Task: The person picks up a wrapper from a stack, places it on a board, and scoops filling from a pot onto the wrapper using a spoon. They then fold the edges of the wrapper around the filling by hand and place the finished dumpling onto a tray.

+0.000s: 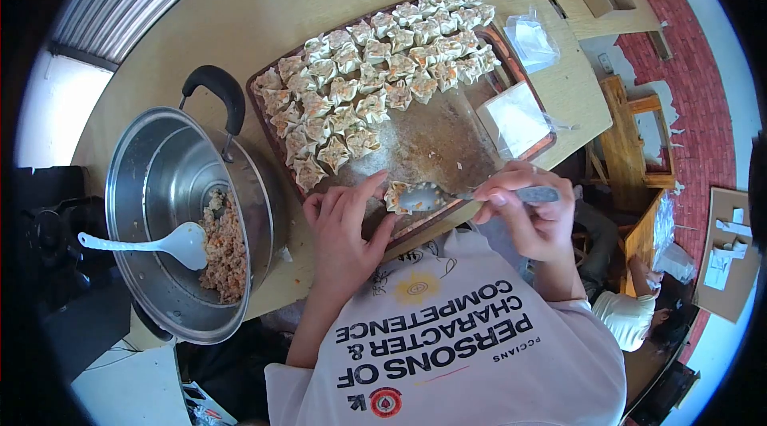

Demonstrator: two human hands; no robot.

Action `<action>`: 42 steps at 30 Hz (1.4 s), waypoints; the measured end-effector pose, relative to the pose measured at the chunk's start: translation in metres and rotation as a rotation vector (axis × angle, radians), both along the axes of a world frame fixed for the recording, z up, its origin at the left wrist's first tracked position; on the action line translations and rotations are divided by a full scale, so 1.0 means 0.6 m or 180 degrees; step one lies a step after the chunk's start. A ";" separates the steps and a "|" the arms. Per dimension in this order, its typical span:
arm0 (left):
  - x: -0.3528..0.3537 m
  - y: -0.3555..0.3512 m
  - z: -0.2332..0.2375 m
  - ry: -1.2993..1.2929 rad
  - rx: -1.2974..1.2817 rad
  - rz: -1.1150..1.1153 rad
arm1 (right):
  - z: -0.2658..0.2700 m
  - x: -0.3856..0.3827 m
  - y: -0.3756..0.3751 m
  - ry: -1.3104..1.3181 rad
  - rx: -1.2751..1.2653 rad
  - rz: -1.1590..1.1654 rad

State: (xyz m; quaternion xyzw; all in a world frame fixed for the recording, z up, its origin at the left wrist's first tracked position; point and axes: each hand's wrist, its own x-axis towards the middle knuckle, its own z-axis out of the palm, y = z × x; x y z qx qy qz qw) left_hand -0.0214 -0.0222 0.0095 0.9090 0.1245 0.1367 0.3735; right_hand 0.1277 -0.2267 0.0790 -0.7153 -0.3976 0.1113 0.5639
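My left hand [345, 222] is curved, with its index finger and thumb at the near-left edge of one shumai [395, 197], a pale wrapper with orange-flecked filling. A metal spoon [537, 194] is in my right hand [527, 214], fingers closed round its handle. The spoon's bowl, smeared with filling, lies against that shumai. Below them is a brown-rimmed tray [435, 138]. Several rows of finished-looking open-topped shumai [371, 74] cover its far and left parts.
A deep steel pot [172, 150] on the left holds minced filling [226, 254] and a white ladle [180, 245]. A stack of white wrappers [515, 118] rests on the tray's right side. Beyond it lies a plastic bag [531, 42]. Another person [627, 318] is at the lower right.
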 end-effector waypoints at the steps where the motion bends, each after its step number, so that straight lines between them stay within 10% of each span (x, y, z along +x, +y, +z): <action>1: -0.001 0.001 0.001 0.0081 0.0001 -0.0031 | 0.004 0.003 -0.002 -0.0001 0.0003 0.0020; 15: -0.005 0.005 -0.029 0.0086 0.0314 -0.0182 | 0.027 -0.058 0.215 -0.1291 0.1548 0.1345; 22: -0.002 -0.001 -0.029 0.0116 -0.2253 0.0239 | 0.018 -0.115 0.325 -0.2663 0.0907 0.1784; 25: -0.008 0.010 -0.028 0.0213 0.0196 -0.0042 | 0.006 -0.155 0.339 -0.3007 0.0426 0.1788; 35: -0.014 0.006 -0.034 -0.0208 0.0218 0.0075 | 0.011 -0.068 0.171 -0.2624 0.0548 0.0544; 42: -0.008 0.002 -0.004 -0.0021 0.0245 -0.0005 | -0.077 -0.013 0.012 -0.0849 -0.1165 -0.0031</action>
